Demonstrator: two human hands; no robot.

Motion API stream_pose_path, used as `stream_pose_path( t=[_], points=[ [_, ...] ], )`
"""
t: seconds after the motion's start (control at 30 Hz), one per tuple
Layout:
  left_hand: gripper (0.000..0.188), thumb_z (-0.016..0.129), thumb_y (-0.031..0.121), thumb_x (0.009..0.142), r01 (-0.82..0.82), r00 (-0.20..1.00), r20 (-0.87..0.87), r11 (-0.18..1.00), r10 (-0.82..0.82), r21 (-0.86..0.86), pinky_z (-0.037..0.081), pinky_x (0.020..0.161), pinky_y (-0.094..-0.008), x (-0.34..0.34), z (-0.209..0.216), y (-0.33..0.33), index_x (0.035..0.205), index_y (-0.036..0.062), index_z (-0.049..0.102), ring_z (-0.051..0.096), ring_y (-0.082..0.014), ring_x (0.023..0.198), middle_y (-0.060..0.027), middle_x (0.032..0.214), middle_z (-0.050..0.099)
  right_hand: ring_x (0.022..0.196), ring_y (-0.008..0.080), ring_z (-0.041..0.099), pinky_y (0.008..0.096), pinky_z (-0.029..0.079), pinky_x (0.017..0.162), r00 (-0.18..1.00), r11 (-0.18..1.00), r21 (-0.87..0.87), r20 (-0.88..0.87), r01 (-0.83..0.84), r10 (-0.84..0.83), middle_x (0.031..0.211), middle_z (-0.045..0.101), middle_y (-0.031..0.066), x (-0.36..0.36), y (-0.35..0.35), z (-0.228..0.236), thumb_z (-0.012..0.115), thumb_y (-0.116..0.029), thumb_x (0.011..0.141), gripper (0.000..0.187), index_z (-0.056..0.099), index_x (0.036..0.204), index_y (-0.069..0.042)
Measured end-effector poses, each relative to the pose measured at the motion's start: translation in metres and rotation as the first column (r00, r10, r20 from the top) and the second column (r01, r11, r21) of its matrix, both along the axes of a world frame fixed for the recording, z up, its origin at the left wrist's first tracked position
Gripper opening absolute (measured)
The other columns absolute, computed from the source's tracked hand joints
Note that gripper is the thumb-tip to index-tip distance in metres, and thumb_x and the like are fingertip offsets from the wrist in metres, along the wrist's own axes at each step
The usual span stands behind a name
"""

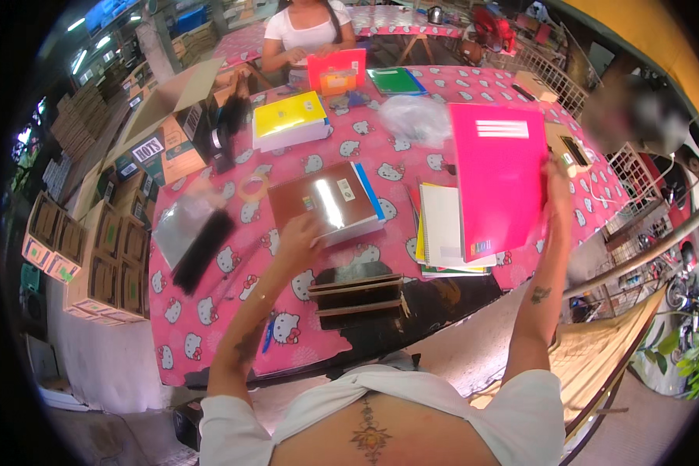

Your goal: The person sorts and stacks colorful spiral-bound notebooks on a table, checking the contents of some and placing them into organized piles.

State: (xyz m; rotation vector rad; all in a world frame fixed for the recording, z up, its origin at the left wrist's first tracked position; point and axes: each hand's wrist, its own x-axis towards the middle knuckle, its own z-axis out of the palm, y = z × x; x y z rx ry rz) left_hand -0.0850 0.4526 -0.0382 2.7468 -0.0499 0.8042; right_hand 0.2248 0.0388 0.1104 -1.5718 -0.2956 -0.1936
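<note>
— Two hands busy: your right hand [558, 180] pinches the pink notebook [499, 179] upright above the table's [210, 326] right edge.
— And your left hand [297, 237]?
— Fingers curled onto the brown stack [326, 200] at mid-table. You seem mid-sorting; next probably needs a steady placing.

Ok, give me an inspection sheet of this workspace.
Surface: table under a pink cartoon-cat cloth, crowded.
Job's things: pink notebook held upright; brown stack; notebook pile.
Clutter: tape roll, yellow stack, plastic bag, black bundle, dark slats.
Hands: left hand on the brown stack's near corner; right hand grips the pink notebook's right edge.
Cables: nothing seen.
Surroundings: cardboard boxes at left; another person seated at the far side.
</note>
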Motion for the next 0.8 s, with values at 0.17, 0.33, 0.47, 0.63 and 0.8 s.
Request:
stream_pose_path(
  t=[0.17, 0.33, 0.47, 0.63, 0.8],
  points=[
    [0.036, 0.064, 0.016, 0.090, 0.004, 0.995, -0.099, 0.987, 0.012, 0.162, 0.049, 0.100, -0.0415, 0.052, -0.057, 0.000, 0.124, 0.0057, 0.060, 0.059, -0.0349, 0.118, -0.0166, 0.124, 0.063, 0.105, 0.0256, 0.060, 0.0370, 0.048, 0.091, 0.971, 0.877, -0.466, -0.137, 0.112, -0.197, 0.118, 0.062, 0.0164, 0.028, -0.039, -0.195, 0.058, -0.016, 0.091, 0.042, 0.052, 0.127, 0.004],
    [0.035, 0.063, 0.017, 0.091, -0.010, 0.957, -0.289, 1.000, 0.008, -0.005, 0.053, 0.088, -0.0426, 0.046, -0.036, 0.009, 0.124, 0.0045, 0.059, 0.066, -0.0311, 0.103, -0.0143, 0.113, 0.068, 0.114, 0.0306, 0.061, 0.0405, 0.048, 0.097, 0.968, 0.773, -0.605, 0.250, 0.188, -0.040, 0.127, 0.060, 0.0205, -0.020, 0.016, -0.217, 0.065, -0.016, 0.088, 0.049, 0.053, 0.133, 0.000],
    [0.030, 0.065, 0.020, 0.090, -0.085, 0.977, -0.199, 0.994, 0.070, -0.068, 0.054, 0.079, -0.0435, 0.046, -0.032, 0.013, 0.117, 0.0060, 0.064, 0.067, -0.0308, 0.090, -0.0128, 0.100, 0.069, 0.103, 0.0286, 0.063, 0.0397, 0.050, 0.090, 0.873, 0.799, -0.359, -0.137, -0.483, 0.467, 0.118, 0.062, 0.0192, -0.080, 0.134, -0.186, 0.065, -0.016, 0.085, 0.047, 0.057, 0.129, 0.000],
    [0.030, 0.065, 0.022, 0.090, -0.020, 0.998, -0.048, 0.989, 0.027, 0.147, 0.053, 0.076, -0.0402, 0.064, -0.027, -0.010, 0.115, 0.0071, 0.066, 0.064, -0.0299, 0.082, -0.0119, 0.092, 0.066, 0.096, 0.0328, 0.061, 0.0398, 0.050, 0.086, 0.847, 0.761, -0.428, -0.025, -0.488, 0.530, 0.112, 0.059, 0.0226, -0.092, 0.206, -0.233, 0.061, -0.014, 0.082, 0.047, 0.058, 0.127, 0.002],
    [0.026, 0.065, 0.027, 0.091, -0.198, 0.959, -0.241, 0.960, 0.148, -0.196, 0.051, 0.075, -0.0394, 0.063, -0.032, 0.010, 0.108, 0.0079, 0.070, 0.064, -0.0280, 0.083, -0.0100, 0.088, 0.066, 0.105, 0.0361, 0.056, 0.0427, 0.046, 0.092, 0.894, 0.756, -0.512, -0.056, -0.409, 0.445, 0.113, 0.057, 0.0217, -0.103, 0.217, -0.240, 0.062, -0.014, 0.079, 0.050, 0.060, 0.126, 0.001]
  ],
)
